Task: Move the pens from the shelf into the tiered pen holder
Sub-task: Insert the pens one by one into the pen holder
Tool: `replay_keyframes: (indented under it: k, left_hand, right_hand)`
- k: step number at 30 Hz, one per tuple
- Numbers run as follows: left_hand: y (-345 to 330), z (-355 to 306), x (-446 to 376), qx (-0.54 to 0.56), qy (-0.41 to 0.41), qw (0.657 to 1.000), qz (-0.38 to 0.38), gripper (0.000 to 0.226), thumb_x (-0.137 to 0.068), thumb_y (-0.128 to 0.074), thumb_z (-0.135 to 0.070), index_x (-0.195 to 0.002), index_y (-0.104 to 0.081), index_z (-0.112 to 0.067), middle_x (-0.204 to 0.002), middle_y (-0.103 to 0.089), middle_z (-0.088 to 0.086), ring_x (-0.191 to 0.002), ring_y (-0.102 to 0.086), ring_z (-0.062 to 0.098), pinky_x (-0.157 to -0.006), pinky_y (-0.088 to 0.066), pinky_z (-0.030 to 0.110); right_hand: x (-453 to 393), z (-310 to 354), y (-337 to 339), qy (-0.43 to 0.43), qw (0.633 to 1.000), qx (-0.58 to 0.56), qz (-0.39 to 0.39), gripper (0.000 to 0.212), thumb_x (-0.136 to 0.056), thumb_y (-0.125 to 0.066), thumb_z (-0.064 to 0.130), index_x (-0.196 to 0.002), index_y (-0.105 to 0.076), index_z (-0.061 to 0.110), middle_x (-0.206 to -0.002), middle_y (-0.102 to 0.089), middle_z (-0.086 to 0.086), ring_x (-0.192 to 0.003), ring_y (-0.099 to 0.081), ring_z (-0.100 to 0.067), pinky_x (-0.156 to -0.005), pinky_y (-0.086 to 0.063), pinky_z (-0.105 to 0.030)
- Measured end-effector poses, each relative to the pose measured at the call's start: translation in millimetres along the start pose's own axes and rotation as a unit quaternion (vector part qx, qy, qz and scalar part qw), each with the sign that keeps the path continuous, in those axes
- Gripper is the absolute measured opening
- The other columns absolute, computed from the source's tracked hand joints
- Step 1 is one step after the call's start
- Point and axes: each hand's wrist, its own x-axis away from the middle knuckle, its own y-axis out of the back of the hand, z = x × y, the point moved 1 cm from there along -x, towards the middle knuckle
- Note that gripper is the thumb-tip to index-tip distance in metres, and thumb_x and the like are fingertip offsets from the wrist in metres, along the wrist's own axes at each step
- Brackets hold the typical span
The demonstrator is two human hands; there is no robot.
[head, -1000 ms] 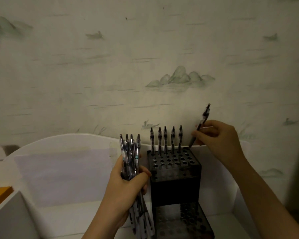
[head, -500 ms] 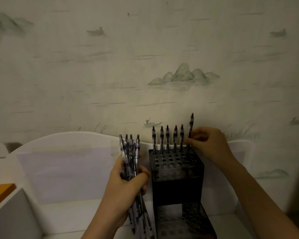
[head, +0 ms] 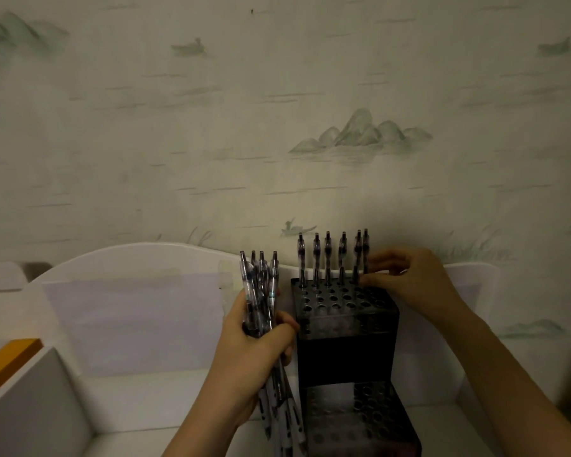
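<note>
Pens (head: 330,258) in the back row of the holder (head: 345,328) now number six: the one that the right hand (head: 412,282) held tilted above the rear right corner a second ago, and was lowering upright half a second ago, stands seated in the row's last hole, level with the other five. The right hand has dropped with it and now sits at the holder's rear right corner, fingers curled together, thumb and fingertips (head: 373,278) pinched low on that newest pen (head: 365,252) just above the top face. Whether the grip is tight or only touching cannot be told.

The left hand (head: 261,341) is as before, fist clamped on a bundle (head: 261,291) of clear pens held upright just beside the holder's left side, their clip ends up and their tips hanging below the fist. The holder stands on the white shelf (head: 152,387) against its curved back edge, its lower tier in front with holes bare.
</note>
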Motion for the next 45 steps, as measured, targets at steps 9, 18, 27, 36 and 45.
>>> replay_keyframes:
  k: [9,18,27,36,45]
  left_hand:
    - [9.7,5.3,-4.7,0.01,0.002,1.0,-0.029,0.036,-0.082,-0.056,0.014,-0.106,-0.059,-0.013,-0.074,-0.058,0.017,-0.058,-0.048,0.025,-0.06,-0.044,0.037]
    - [18.4,8.5,-5.1,-0.009,-0.028,0.998,-0.048,0.03,-0.082,-0.07,-0.001,-0.104,-0.062,-0.019,-0.075,-0.065,0.004,-0.065,-0.06,0.019,-0.066,-0.054,0.035]
    - [25.5,7.1,3.1,0.014,-0.023,0.999,-0.043,0.047,-0.063,-0.083,-0.023,-0.105,-0.062,-0.022,-0.078,-0.067,0.007,-0.076,-0.067,0.025,-0.073,-0.06,0.038]
    - [29.6,3.7,4.7,0.043,-0.018,0.999,-0.027,0.06,-0.052,-0.085,-0.025,-0.106,-0.06,-0.018,-0.076,-0.063,0.009,-0.072,-0.064,0.023,-0.066,-0.057,0.035]
    - [30.8,5.4,3.0,0.021,-0.031,0.998,-0.046,0.059,-0.055,-0.083,-0.049,-0.104,-0.064,-0.023,-0.081,-0.062,0.012,-0.072,-0.059,0.023,-0.071,-0.053,0.038]
  right_hand:
    - [80.1,54.5,-4.0,0.056,0.994,-0.041,-0.079,0.02,-0.069,-0.08,0.033,-0.079,-0.069,0.02,-0.069,-0.07,0.006,-0.063,-0.066,-0.009,-0.061,-0.055,-0.018]
    - [115.1,81.3,-84.7,0.042,0.975,-0.083,0.203,0.02,-0.068,-0.085,0.036,-0.077,-0.072,0.024,-0.073,-0.072,0.005,-0.066,-0.067,-0.007,-0.066,-0.055,-0.02]
    - [109.2,80.4,-101.4,0.019,0.976,-0.096,0.194,0.027,-0.063,-0.09,0.026,-0.078,-0.068,0.018,-0.071,-0.07,-0.002,-0.068,-0.069,-0.016,-0.071,-0.06,-0.037]
    - [111.2,81.2,-105.9,0.007,0.974,-0.13,0.184,0.016,-0.071,-0.084,0.014,-0.076,-0.069,0.012,-0.071,-0.07,-0.008,-0.067,-0.07,-0.023,-0.067,-0.061,-0.039]
    - [108.0,82.0,-99.8,-0.002,0.974,-0.125,0.187,0.012,-0.074,-0.08,0.007,-0.075,-0.069,0.013,-0.067,-0.071,-0.005,-0.061,-0.07,-0.017,-0.064,-0.057,-0.024]
